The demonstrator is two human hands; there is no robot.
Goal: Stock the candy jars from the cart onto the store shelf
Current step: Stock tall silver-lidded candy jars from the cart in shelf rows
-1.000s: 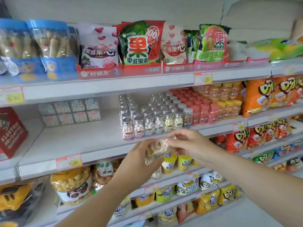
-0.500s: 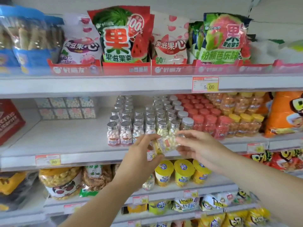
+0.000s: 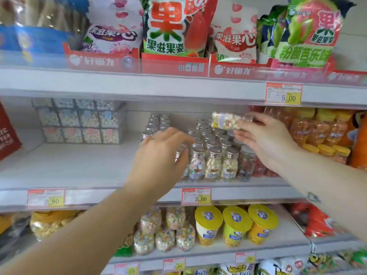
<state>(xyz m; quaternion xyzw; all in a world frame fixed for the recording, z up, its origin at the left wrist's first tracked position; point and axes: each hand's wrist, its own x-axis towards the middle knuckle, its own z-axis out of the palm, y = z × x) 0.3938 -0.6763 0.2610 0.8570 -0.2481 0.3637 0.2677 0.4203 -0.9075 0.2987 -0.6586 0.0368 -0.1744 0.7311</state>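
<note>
My right hand [image 3: 264,141] pinches a small clear candy jar [image 3: 228,121] filled with pastel candies. The jar lies sideways in the air above the back rows of silver-capped candy jars [image 3: 213,163] on the middle shelf [image 3: 79,171]. My left hand [image 3: 162,157] reaches over the front-left jars of that group with its fingers curved down and hides them. A silver cap [image 3: 179,153] shows by its fingertips. Blur hides whether that hand grips a jar.
Red- and yellow-capped jars [image 3: 317,133] stand right of the group, and clear candy boxes [image 3: 79,120] are stacked at the back left. Snack bags [image 3: 168,26] fill the shelf above; yellow-lidded cups [image 3: 236,225] and candy pouches sit below. A red box [image 3: 8,132] is at far left.
My right hand has taken the jar from between both hands and lifted it up and right over the rows. My left hand moved up to the front-left jars. The view came closer.
</note>
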